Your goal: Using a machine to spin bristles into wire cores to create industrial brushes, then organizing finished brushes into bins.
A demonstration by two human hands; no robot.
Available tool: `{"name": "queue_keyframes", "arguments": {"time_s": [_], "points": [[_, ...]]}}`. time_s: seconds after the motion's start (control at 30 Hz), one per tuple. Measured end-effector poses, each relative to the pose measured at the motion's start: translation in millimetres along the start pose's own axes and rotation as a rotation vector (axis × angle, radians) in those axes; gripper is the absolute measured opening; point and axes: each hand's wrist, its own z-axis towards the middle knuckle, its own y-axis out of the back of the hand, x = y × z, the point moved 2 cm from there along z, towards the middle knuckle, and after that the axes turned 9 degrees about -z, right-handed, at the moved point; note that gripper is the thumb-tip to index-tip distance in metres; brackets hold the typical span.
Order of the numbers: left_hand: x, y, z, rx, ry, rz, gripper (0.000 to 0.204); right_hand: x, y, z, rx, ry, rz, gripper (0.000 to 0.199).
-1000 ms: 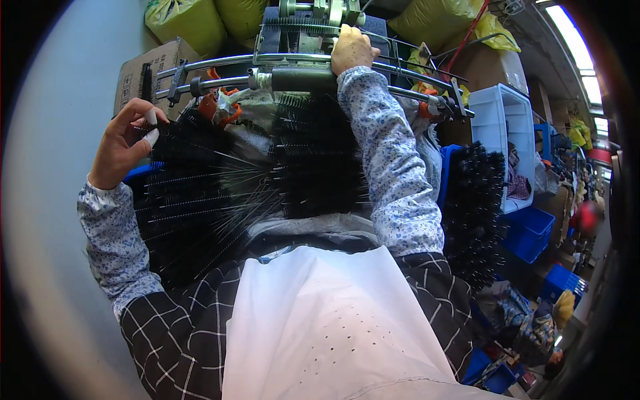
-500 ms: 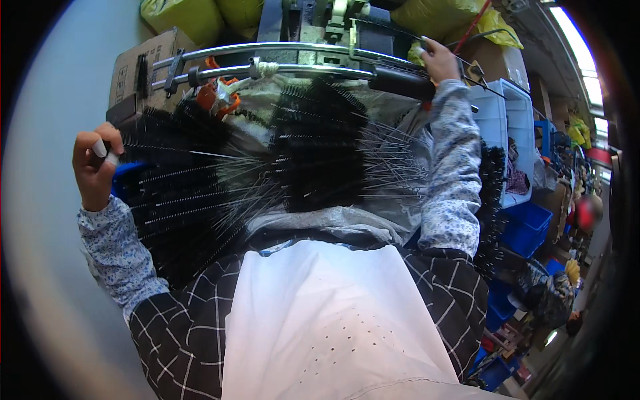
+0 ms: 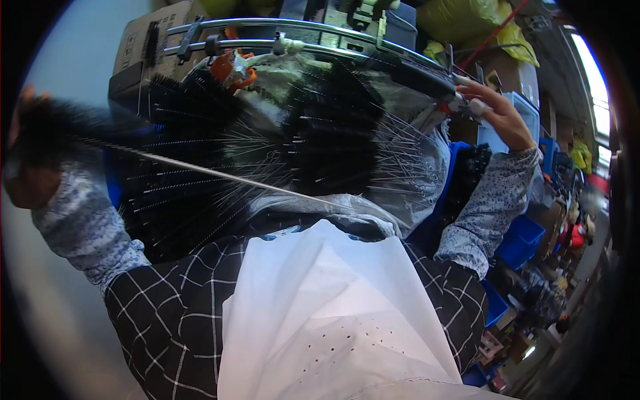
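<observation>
My left hand (image 3: 27, 167), smeared by motion at the far left, is closed on a black-bristled wire brush (image 3: 73, 127). The brush's bare wire stem (image 3: 220, 175) slants down to the right, over the other brushes and toward my apron. At the upper right, my right hand (image 3: 503, 117) has its fingers apart beside the end of a black cylinder (image 3: 427, 81) on a machine; white covers sit on its fingertips. Whether it touches the machine I cannot tell. Below the rails lie piles of black wire brushes (image 3: 333, 140), their stems (image 3: 410, 157) fanned out on pale sheeting.
Two metal rails (image 3: 267, 23) cross the machine ahead, with an orange clamp-like part (image 3: 230, 72) below. A cardboard box (image 3: 150, 43) stands far left. Yellow bags (image 3: 460, 27) are behind; blue bins (image 3: 520, 240) and more goods line the right side.
My left hand has swung outward and down, bringing the brush and its stem clear of the pile. My right hand has moved right and down, its fingers spreading. The view has shifted slightly.
</observation>
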Motion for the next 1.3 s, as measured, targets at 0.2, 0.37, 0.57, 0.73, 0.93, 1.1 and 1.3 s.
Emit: {"name": "queue_keyframes", "arguments": {"time_s": [0.2,0.37,0.57,0.73,0.93,1.1,1.3], "points": [[130,-111,18,0.233,0.087,0.214,0.029,122,-97,30,0.283,0.33,0.299,0.039],[129,-103,-8,0.058,0.343,0.39,0.046,122,-123,40,0.212,0.13,0.492,0.036],[94,8,-101,0.105,1.031,1.165,0.046,-27,-59,76,-0.849,-0.161,-0.907,0.025],[108,1,-116,-0.035,1.181,0.915,0.042,-30,-62,92,-0.628,-0.355,-0.868,0.031],[105,4,-105,-0.177,1.061,0.734,0.032,-35,-61,102,-0.628,-0.301,-0.883,0.03],[98,14,-99,-0.159,0.762,0.596,0.022,-43,-62,104,-0.592,-0.257,-0.837,0.028],[70,-4,-53,-0.095,0.469,0.615,0.021,-66,-53,146,-0.519,-0.24,-1.064,0.036]]}}
